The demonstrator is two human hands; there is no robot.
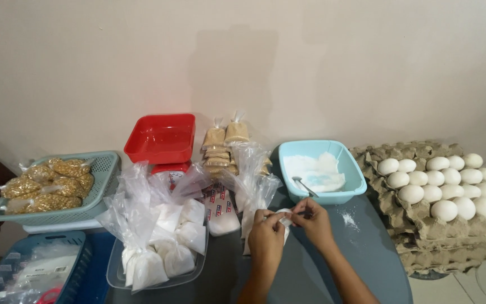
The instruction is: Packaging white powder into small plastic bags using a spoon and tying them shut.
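White bag (pixel 284 218) pinched btwn both hands (pixel 291 225).

head cam, only 1 view | worn on person, looked down & fwd over grey table (pixel 367 247) toward pale wall (pixel 322 62) | close range, both hands low centre | egg trays (pixel 423 236) at rt edge, baskets at left

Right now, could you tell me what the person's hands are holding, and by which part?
Both the left hand and right hand pinch the top of a small clear bag of white powder, at its neck.
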